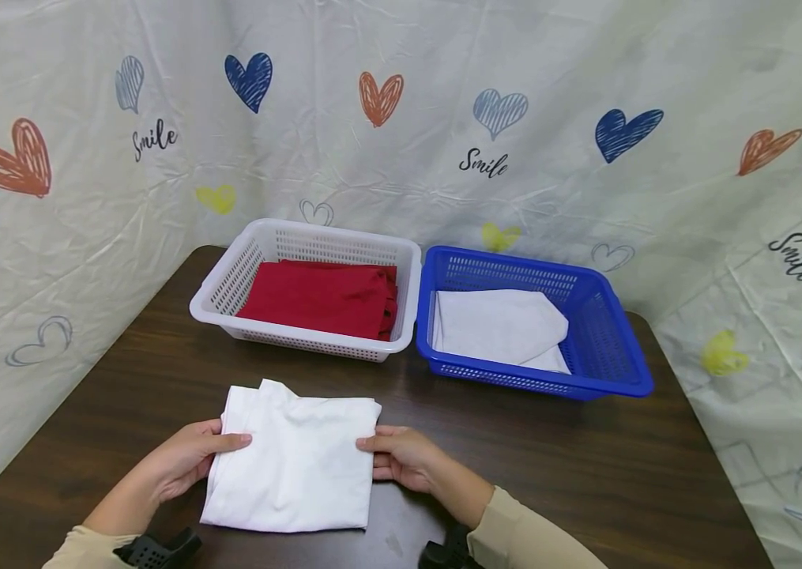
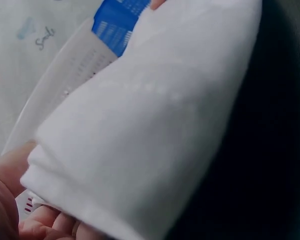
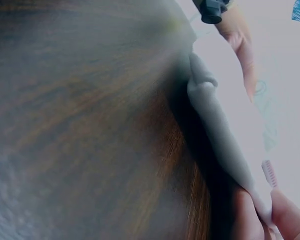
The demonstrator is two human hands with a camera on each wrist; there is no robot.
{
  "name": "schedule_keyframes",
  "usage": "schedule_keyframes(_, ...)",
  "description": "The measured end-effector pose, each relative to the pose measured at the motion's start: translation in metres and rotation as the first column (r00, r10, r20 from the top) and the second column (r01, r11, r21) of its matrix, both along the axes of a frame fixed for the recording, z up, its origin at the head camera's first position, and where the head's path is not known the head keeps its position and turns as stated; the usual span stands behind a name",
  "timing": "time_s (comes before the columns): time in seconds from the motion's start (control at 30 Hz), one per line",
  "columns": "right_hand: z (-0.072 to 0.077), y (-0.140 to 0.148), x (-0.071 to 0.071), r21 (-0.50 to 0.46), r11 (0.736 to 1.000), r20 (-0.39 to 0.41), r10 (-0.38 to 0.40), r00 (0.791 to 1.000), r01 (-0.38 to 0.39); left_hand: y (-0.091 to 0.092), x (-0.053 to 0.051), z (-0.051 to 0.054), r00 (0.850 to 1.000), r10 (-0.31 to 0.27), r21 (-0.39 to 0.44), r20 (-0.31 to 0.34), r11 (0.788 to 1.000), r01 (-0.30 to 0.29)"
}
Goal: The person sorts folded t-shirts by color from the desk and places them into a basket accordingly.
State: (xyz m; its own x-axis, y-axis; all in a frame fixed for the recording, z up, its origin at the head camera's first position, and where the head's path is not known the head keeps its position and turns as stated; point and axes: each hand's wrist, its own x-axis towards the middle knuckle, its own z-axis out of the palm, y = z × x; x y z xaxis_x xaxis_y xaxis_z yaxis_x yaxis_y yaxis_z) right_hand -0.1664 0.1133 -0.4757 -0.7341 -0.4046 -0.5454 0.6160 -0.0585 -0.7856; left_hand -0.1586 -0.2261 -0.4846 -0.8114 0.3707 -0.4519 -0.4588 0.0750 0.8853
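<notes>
A folded white cloth (image 1: 294, 466) is held above the near part of the dark table, roughly square with an uneven top edge. My left hand (image 1: 190, 458) pinches its left side, thumb on the upper face and fingers beneath. On the opposite side, my right hand (image 1: 404, 457) grips the edge in the same way. The left wrist view shows the layered cloth (image 2: 139, 120) between thumb and fingers. In the right wrist view the cloth (image 3: 222, 120) is seen edge-on, with a shadow between it and the wood. Whether its near edge touches the table I cannot tell.
A white basket (image 1: 226, 318) with folded red cloth (image 1: 322, 296) stands at the back left. Against its right side is a blue basket (image 1: 617, 348) with folded white cloth (image 1: 496, 324). A curtain (image 1: 401, 182) printed with hearts hangs behind the table (image 1: 585, 466).
</notes>
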Motion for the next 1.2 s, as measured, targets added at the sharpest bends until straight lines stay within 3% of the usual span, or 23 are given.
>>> schedule_keyframes(0.27,0.000,-0.003,0.003,-0.017,0.999,0.004,-0.038,0.999,0.038,0.001,0.001,-0.001,1.000,0.003,0.029,0.016,1.000,-0.004)
schedule_keyframes(0.6,0.000,-0.006,0.006,0.012,1.000,0.001,-0.013,1.000,0.013,-0.001,0.002,-0.003,0.999,-0.015,0.064,0.031,0.998,0.013)
schedule_keyframes(0.93,0.001,-0.001,0.006,0.006,1.000,0.001,-0.019,1.000,0.019,0.002,0.003,0.002,1.000,0.022,-0.023,0.010,1.000,-0.022)
schedule_keyframes(1.2,0.009,0.006,0.006,0.025,1.000,0.000,-0.008,1.000,0.008,0.003,0.003,0.005,1.000,0.013,0.028,0.005,1.000,-0.013)
